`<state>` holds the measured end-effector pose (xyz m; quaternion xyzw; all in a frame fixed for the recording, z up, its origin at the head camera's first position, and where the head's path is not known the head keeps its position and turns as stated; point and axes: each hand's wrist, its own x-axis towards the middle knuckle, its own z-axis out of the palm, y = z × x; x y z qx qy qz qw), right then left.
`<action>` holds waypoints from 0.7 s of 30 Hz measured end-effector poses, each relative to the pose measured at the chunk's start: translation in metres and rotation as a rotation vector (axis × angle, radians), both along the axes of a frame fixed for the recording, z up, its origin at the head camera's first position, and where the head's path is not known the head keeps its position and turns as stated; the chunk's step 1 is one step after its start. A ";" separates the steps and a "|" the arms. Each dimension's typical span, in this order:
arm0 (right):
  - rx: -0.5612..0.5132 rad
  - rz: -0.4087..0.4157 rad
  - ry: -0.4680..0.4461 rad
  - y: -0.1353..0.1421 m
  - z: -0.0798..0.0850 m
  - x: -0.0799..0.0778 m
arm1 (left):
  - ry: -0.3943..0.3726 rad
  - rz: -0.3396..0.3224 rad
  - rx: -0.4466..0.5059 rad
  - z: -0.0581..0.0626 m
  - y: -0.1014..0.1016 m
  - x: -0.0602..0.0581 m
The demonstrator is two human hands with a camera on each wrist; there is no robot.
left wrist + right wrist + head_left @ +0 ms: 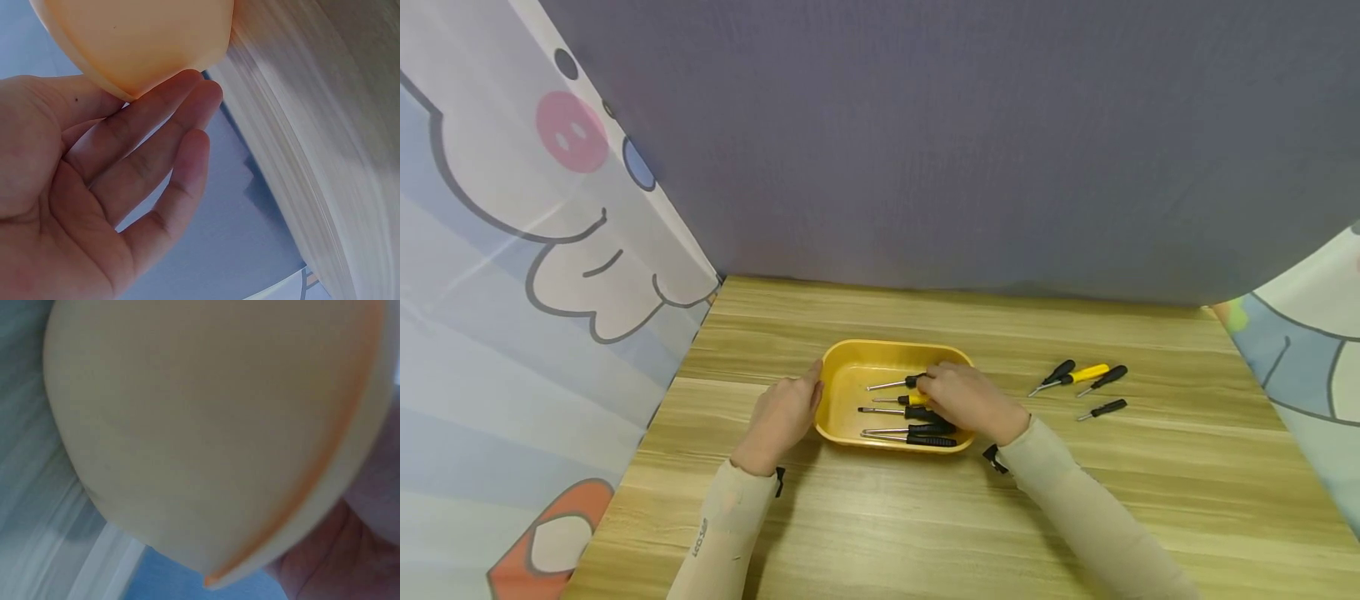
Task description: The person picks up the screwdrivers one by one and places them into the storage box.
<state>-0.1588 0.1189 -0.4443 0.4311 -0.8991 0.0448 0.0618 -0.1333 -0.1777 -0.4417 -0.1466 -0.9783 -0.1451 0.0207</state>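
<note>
A yellow plastic tray [838,417] stands on the wooden table with several screwdrivers lying in it, shafts to the left. My left hand [784,412] pinches the tray's left rim. In the left wrist view, the thumb of that hand [119,156] lies over the rim and the fingers lie against the outer wall. My right hand [966,400] reaches over the tray's right side, its fingertips at the black handle of the farthest screwdriver [887,385]. Nearer lie a yellow-and-black screwdriver [913,400] and black-handled ones [931,442]. In the right wrist view the tray wall [206,437] hides my fingers.
To the right on the table [887,517] lie more screwdrivers: a yellow-handled one [1086,374] among black-handled ones, and a small black one [1107,408] nearer me. A grey panel [955,150] rises behind the table; a cartoon-printed curtain [490,333] hangs at the left.
</note>
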 end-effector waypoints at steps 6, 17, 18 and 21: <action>0.003 -0.037 -0.037 0.003 0.006 0.002 | -0.005 0.006 -0.002 0.000 0.001 -0.001; -0.031 -0.065 0.012 0.015 0.023 0.010 | -0.005 0.005 -0.003 0.001 0.000 0.000; -0.042 -0.064 0.025 0.018 0.024 0.010 | -0.007 0.006 -0.003 0.001 0.000 0.000; -0.090 -0.062 0.050 0.029 0.026 0.011 | -0.012 0.007 -0.005 0.001 0.000 0.000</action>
